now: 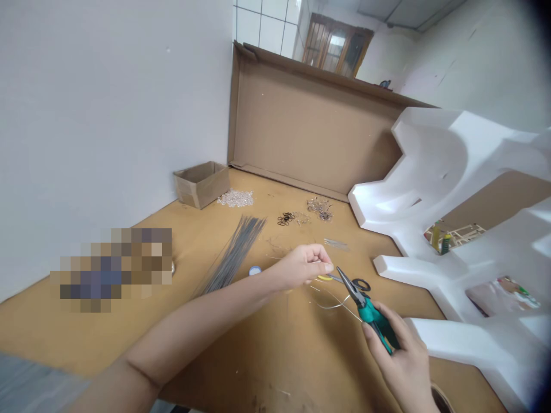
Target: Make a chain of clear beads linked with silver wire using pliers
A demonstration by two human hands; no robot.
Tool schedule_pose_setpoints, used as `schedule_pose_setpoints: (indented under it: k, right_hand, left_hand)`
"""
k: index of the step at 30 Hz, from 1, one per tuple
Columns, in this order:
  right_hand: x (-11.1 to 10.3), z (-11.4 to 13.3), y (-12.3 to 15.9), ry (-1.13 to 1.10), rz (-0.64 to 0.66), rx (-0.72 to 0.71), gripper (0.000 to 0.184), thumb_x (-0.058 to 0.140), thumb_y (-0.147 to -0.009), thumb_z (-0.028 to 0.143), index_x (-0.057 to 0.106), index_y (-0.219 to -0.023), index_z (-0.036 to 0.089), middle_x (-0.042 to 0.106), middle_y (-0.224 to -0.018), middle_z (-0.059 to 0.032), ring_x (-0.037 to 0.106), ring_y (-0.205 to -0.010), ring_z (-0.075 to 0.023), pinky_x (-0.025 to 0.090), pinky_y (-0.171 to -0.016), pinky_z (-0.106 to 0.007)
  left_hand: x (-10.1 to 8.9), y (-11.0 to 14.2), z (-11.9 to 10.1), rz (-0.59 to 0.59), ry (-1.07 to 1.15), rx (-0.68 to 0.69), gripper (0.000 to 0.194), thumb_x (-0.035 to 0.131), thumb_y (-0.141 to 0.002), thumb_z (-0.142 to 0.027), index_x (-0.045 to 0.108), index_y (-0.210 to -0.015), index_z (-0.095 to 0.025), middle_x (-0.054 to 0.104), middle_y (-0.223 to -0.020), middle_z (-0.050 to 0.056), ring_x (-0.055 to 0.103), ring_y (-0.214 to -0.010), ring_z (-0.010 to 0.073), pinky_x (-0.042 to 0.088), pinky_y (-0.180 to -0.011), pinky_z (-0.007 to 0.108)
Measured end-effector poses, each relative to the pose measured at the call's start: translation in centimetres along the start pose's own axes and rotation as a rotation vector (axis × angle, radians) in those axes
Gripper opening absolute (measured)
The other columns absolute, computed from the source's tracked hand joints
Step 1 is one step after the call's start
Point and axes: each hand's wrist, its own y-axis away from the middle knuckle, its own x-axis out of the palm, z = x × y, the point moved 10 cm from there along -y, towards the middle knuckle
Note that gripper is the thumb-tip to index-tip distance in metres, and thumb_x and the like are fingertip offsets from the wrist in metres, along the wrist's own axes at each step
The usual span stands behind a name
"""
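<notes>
My right hand [402,350] is wrapped round a pair of needle-nose pliers [373,318] with green handles. Their tips point up and left, just short of the fingertips of my left hand [306,266]. Thumb and forefinger of that hand are pinched together; what lies between them is too small to make out. Under and beside the hands runs a thin silvery wire [331,307], bent in a loop. Partly hidden behind my left hand lies a tool with a yellow part [325,278], and a dark-handled tool [360,284] shows near the plier tips.
A bundle of straight grey wires [236,249] lies left of centre, near a small blue-rimmed round item [255,271]. Further back are a small cardboard box [201,184], clear beads [236,198], black rings [285,219] and tangled metal bits [321,209]. White foam packing [379,206] borders the right.
</notes>
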Motion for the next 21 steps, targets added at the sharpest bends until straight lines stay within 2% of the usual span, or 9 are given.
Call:
schedule_pose_setpoints:
  k: [3,5,7,9,12,16,21]
  right_hand:
    - [0.6,-0.1,0.5,-0.034,-0.029,0.046,0.027,0.055,-0.078,0.032,0.059,-0.1,0.017,0.069,-0.083,-0.008,0.067,-0.066,-0.0203,0.054,-0.059,-0.027]
    - [1.3,-0.6,0.6,-0.082,-0.013,0.096,0.028,0.055,-0.078,0.033,0.059,-0.1,0.017,0.07,-0.084,-0.0081,0.067,-0.068,-0.0205,0.055,-0.061,-0.027]
    - [1.9,-2.1,0.7,-0.142,0.025,0.197,0.03,0.055,-0.076,0.036,0.06,-0.1,0.017,0.07,-0.086,-0.0082,0.067,-0.072,-0.0216,0.055,-0.065,-0.029]
    - [2.2,-3.9,0.9,-0.205,0.07,0.333,0.034,0.055,-0.075,0.04,0.06,-0.1,0.018,0.07,-0.088,-0.0085,0.066,-0.078,-0.023,0.054,-0.068,-0.03]
    - [2.1,-5.5,1.4,-0.281,0.108,0.477,0.038,0.053,-0.076,0.043,0.057,-0.104,0.018,0.068,-0.092,-0.0087,0.065,-0.083,-0.0238,0.053,-0.07,-0.032]
    - [1.9,-4.2,2.3,-0.25,0.091,0.503,0.04,0.054,-0.075,0.045,0.056,-0.104,0.018,0.066,-0.096,-0.0091,0.063,-0.086,-0.0239,0.052,-0.074,-0.033]
    - [3.5,-1.2,3.0,-0.198,0.055,0.436,0.042,0.053,-0.075,0.046,0.056,-0.105,0.017,0.066,-0.098,-0.0107,0.064,-0.088,-0.0242,0.051,-0.076,-0.034]
  left_hand:
    - [0.9,0.0,0.5,0.021,0.181,-0.029,0.02,0.055,-0.074,-0.03,0.041,-0.073,-0.017,0.024,-0.047,-0.011,0.015,-0.04,0.0024,0.013,-0.041,0.019]
    - [0.6,0.1,0.5,-0.025,0.117,-0.002,0.017,0.053,-0.076,-0.03,0.041,-0.073,-0.017,0.026,-0.048,-0.01,0.017,-0.04,0.003,0.016,-0.042,0.019]
    - [-0.6,0.4,-0.5,-0.15,-0.12,0.104,0.015,0.051,-0.077,-0.029,0.044,-0.072,-0.017,0.033,-0.051,-0.008,0.025,-0.043,0.0041,0.022,-0.044,0.019]
    - [-1.5,1.2,-2.4,-0.29,-0.459,0.276,0.011,0.048,-0.078,-0.025,0.047,-0.072,-0.016,0.038,-0.053,-0.006,0.033,-0.047,0.0055,0.027,-0.048,0.019]
    - [-0.7,2.5,-4.6,-0.388,-0.873,0.52,0.011,0.042,-0.081,-0.018,0.048,-0.072,-0.017,0.041,-0.053,-0.006,0.037,-0.047,0.0064,0.029,-0.05,0.02]
    - [0.3,3.4,-5.2,-0.457,-1.089,0.665,0.013,0.039,-0.082,-0.016,0.048,-0.073,-0.016,0.045,-0.053,-0.005,0.042,-0.047,0.0071,0.031,-0.05,0.02]
    - [0.4,3.9,-5.3,-0.526,-1.091,0.691,0.01,0.043,-0.081,-0.016,0.05,-0.074,-0.017,0.047,-0.052,-0.005,0.045,-0.047,0.0072,0.033,-0.051,0.019]
